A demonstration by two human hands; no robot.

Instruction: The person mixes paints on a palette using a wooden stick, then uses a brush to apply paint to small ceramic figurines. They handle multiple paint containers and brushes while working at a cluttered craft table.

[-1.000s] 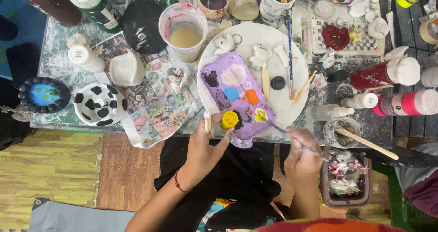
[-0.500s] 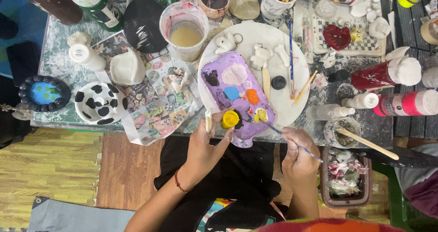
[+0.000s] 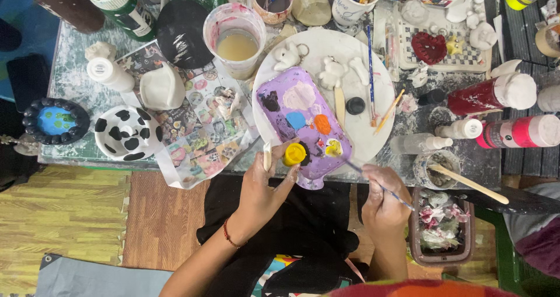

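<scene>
My left hand (image 3: 262, 186) holds a small round yellow-painted piece (image 3: 295, 154) by its fingertips at the near edge of the table. My right hand (image 3: 382, 198) grips a thin paintbrush (image 3: 373, 183), whose tip reaches onto the purple paint palette (image 3: 303, 122) near a yellow paint blob (image 3: 333, 149). The palette carries black, blue, orange, white and yellow dabs and lies on a large white round plate (image 3: 373, 104). Small unpainted white figurines (image 3: 332, 72) rest on that plate.
A cup of murky water (image 3: 236, 31) stands behind the palette. A cow-spotted bowl (image 3: 128, 133), a white cone shape (image 3: 160, 87) and a blue dish (image 3: 55, 121) sit left on printed paper. Paint bottles (image 3: 513, 130) lie right, beside a jar with a wooden stick (image 3: 466, 180).
My right hand has brought the brush leftward and up, from beside the table edge to the palette's yellow paint. My left hand keeps the yellow piece nearly still.
</scene>
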